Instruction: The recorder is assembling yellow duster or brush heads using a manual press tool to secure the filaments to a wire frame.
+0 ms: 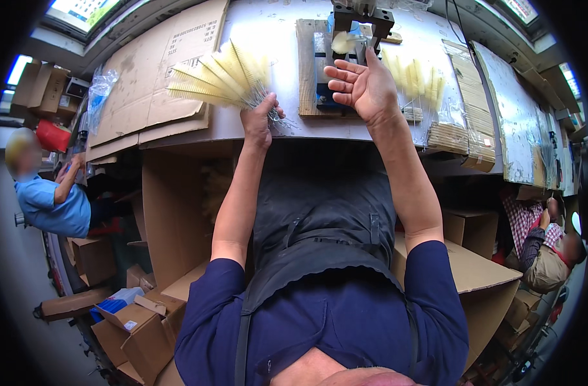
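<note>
My left hand [260, 119] is closed around the wire stems of a fanned bunch of brushes [220, 74] with pale yellow bristles. The bunch is held over the white table, its bristle ends spread to the far left. Palm up, my right hand [365, 87] is at the front of a dark bench machine [323, 71], fingers apart. Its thumb tip reaches close to a single pale brush head [343, 43] in the machine; whether they touch I cannot tell. To the right of that hand lie several more brushes [416, 77] with yellow bristles and wire stems.
Flattened cardboard [159, 71] covers the table's left part, and more cardboard [471, 103] lies at the right. A wooden board [307, 96] is under the machine. Open cartons [178, 212] stand below the table. One person [56, 196] sits far left, another [542, 241] far right.
</note>
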Motion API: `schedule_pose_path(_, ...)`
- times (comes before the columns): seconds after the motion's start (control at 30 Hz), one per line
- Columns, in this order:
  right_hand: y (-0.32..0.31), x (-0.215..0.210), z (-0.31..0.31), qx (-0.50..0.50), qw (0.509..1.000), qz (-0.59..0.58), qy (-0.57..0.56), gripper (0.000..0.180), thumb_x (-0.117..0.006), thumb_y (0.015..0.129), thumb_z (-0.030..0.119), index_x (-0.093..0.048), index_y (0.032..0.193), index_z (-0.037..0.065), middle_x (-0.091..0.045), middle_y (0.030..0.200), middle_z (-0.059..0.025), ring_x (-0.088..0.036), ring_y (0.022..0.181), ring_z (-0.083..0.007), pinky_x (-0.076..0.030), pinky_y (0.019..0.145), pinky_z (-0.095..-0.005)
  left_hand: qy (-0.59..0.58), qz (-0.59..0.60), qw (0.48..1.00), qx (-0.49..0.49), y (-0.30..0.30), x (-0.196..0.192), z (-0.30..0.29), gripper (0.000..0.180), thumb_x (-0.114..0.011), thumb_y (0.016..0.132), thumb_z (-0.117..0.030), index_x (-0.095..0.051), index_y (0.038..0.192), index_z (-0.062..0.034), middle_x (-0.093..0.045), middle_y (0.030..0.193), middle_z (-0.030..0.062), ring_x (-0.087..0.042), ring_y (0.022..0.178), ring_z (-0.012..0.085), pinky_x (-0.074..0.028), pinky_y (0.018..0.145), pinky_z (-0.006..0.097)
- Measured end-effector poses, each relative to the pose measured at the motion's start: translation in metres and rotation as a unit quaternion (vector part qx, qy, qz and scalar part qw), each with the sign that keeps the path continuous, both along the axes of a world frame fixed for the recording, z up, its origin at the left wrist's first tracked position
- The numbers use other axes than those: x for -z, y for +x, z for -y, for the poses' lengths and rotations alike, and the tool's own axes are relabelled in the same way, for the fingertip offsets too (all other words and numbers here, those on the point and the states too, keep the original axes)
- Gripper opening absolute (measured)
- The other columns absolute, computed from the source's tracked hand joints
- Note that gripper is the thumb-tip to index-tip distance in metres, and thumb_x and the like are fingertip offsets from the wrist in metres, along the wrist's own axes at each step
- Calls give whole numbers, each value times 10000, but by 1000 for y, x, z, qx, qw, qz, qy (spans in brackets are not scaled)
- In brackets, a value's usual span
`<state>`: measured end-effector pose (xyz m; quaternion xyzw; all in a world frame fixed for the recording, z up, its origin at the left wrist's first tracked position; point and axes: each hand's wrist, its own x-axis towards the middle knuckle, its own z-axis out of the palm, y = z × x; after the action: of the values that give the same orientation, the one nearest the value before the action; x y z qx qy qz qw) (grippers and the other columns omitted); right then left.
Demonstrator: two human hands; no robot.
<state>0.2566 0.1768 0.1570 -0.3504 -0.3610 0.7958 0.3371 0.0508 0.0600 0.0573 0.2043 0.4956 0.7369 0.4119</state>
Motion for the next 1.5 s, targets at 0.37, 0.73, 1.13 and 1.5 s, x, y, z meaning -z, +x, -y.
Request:
schedule_pose_path(0.37, -41, -16, 12, -5, 994, -62, -93, 247, -559, 1013, 226, -552, 1096, -6, -539, 765, -15, -428, 527, -56, -349, 428, -192, 0, 11, 1000, 7, -5, 8, 4, 154, -692, 878, -29, -577, 980, -16, -597, 730, 64, -618, 584, 160, -552, 523, 302)
schedule_pose_path(0.73, 29, 23, 22, 81, 994, -70, 1, 313, -464, 1058, 279, -556, 966, -6, -454, 607, 6, -359, 423, -62, -332, 392, -234, 0, -2, 1000, 11, -4, 4, 4, 148, -685, 884, -42, -585, 989, -14, -605, 741, 61, -626, 599, 158, -566, 528, 310)
schedule_pose_path(1.13, 41, 18, -6, 62, 995, -72, -36, 276, -471, 1063, 244, -536, 927, 13, -414, 590, 28, -322, 406, -33, -287, 355, -194, -4, 0, 1000, 12, -2, 3, 3, 149, -684, 890, -45, -581, 994, -15, -600, 736, 62, -627, 604, 158, -574, 534, 317)
schedule_pose_path(1.5, 62, 17, -13, 62, 998, -18, -23, 304, -517, 1043, 283, -556, 979, -11, -406, 576, 47, -326, 397, -20, -280, 352, -180, -9, 69, 998, 11, -8, 7, 8, 174, -649, 957, -165, -571, 1018, -21, -611, 794, 84, -641, 623, 192, -587, 566, 349)
